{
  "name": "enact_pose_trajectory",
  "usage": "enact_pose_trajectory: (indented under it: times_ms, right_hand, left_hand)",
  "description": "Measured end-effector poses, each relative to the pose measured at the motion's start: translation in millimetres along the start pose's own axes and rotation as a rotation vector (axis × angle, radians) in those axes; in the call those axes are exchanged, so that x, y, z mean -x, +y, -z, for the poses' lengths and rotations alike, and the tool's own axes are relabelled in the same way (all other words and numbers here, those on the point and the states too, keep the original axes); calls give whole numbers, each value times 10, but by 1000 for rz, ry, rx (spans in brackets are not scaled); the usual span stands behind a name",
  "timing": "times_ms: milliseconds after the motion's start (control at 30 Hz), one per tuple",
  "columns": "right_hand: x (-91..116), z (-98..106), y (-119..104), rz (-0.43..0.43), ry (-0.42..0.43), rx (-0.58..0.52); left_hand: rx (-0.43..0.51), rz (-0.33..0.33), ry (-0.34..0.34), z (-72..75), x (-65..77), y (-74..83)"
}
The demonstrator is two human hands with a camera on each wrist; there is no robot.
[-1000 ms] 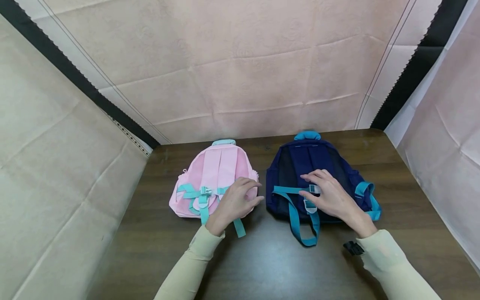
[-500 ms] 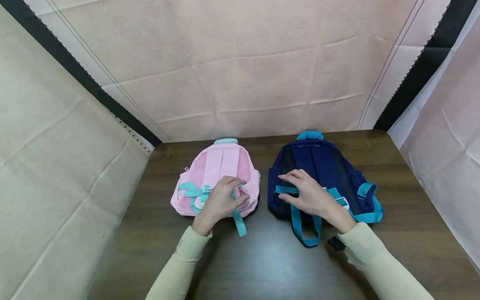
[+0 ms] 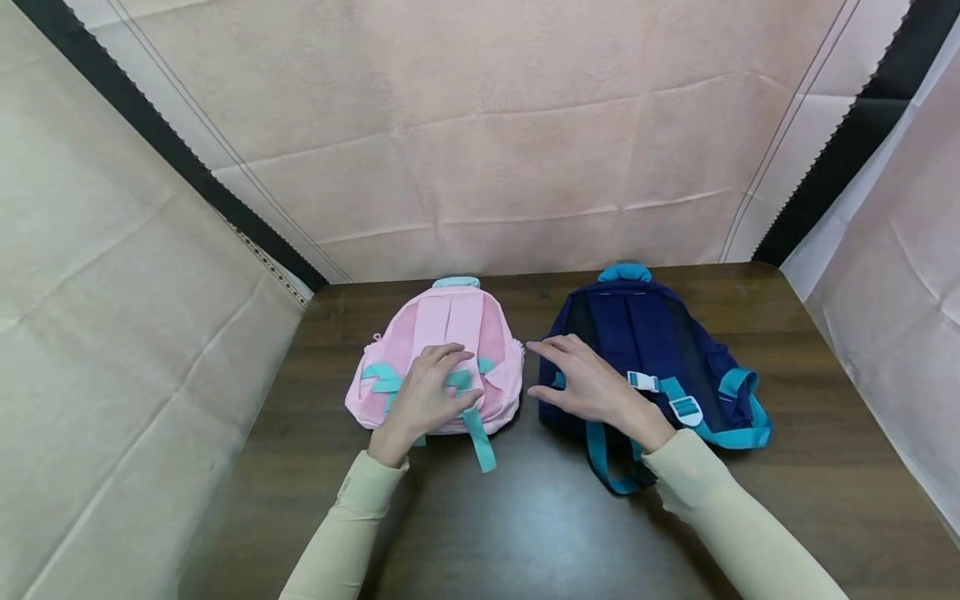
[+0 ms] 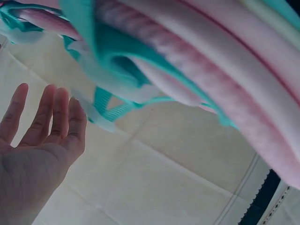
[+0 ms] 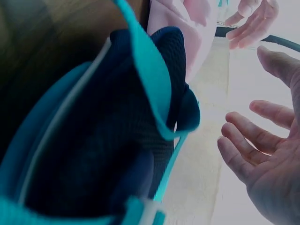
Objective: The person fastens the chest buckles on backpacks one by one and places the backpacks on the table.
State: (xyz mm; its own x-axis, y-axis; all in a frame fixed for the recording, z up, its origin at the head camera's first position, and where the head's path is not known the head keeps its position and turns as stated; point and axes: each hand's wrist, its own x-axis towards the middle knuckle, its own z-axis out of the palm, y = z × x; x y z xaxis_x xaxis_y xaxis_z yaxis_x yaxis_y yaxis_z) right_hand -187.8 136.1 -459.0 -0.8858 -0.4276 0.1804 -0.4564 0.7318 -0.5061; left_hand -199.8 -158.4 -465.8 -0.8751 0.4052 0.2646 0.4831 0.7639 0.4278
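In the head view a small pink backpack [image 3: 450, 325] with mint straps lies on the table, strap side up. Over its lower front hovers my left hand [image 3: 427, 392], fingers spread and holding nothing; the left wrist view shows them just short of a dangling mint strap [image 4: 112, 110]. A navy backpack [image 3: 645, 325] with bright blue straps lies to the right. My right hand [image 3: 588, 383] is above its left side, thumb and fingers apart, pointing at the pink backpack. White buckles [image 3: 686, 410] show on the navy backpack's blue strap. Part of the pink backpack's straps is hidden behind my left hand.
Both backpacks lie on a brown wooden table [image 3: 510, 533], near its far edge. Pale fabric walls [image 3: 487, 150] with black trim [image 3: 172, 158] enclose the table at the back and sides. A blue strap loop [image 3: 615, 483] hangs toward the front.
Both hands have moved left, the right one from the navy backpack's middle to its left side, uncovering the white buckles. Neither backpack has visibly shifted on the table.
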Motion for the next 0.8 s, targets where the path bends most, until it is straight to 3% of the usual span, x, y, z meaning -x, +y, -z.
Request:
enact_pose_trajectory:
  times_ms: [400,800]
  right_hand:
    - [-187,-183,-130,62,-10,7]
    - [-358,-339,-295,84,-35,-43]
  left_hand:
    - [-52,33,-21,70,71,-285]
    - [-27,159,-98,183,109,-418]
